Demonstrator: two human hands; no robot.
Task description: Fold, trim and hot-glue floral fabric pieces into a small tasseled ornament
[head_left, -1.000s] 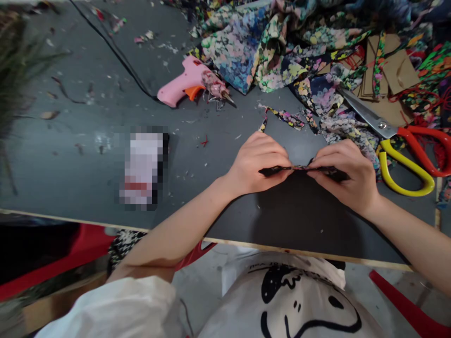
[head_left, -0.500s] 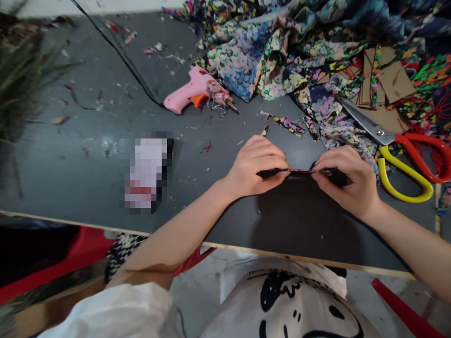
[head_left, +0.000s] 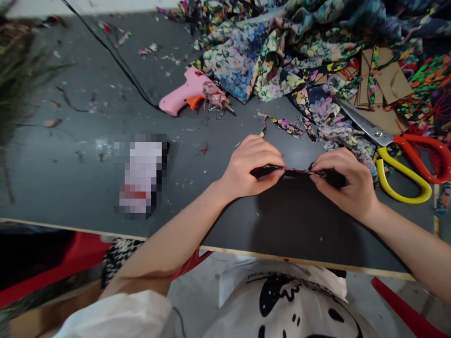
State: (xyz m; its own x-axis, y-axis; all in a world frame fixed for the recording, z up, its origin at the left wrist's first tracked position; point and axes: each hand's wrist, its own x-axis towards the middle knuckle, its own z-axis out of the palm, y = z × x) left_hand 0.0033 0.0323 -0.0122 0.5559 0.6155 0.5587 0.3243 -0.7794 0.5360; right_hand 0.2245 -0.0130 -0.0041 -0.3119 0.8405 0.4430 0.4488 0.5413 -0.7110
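A narrow, dark patterned fabric strip [head_left: 298, 171] stretches between my two hands, just above the table near its front edge. My left hand [head_left: 254, 164] pinches one end between thumb and fingers. The other end is pinched by my right hand [head_left: 347, 178]. My fingers hide both ends of the strip. Beyond my hands lie small floral fabric scraps [head_left: 284, 126]. Close to my right hand rest large scissors [head_left: 382, 137] with one red and one yellow handle, their blades partly over cloth.
A pink glue gun [head_left: 183, 94] with an orange trigger and black cord lies behind my left hand. Left of it is a pixelated phone [head_left: 144, 173]. Floral cloth [head_left: 232, 65] is heaped at the back, beside brown cardboard pieces [head_left: 392, 82]. Dry grass [head_left: 21, 89] stands far left.
The strip between my hands now tilts slightly, its right end lower. My left hand has shifted a little left. The whole view has moved slightly; the grips look the same.
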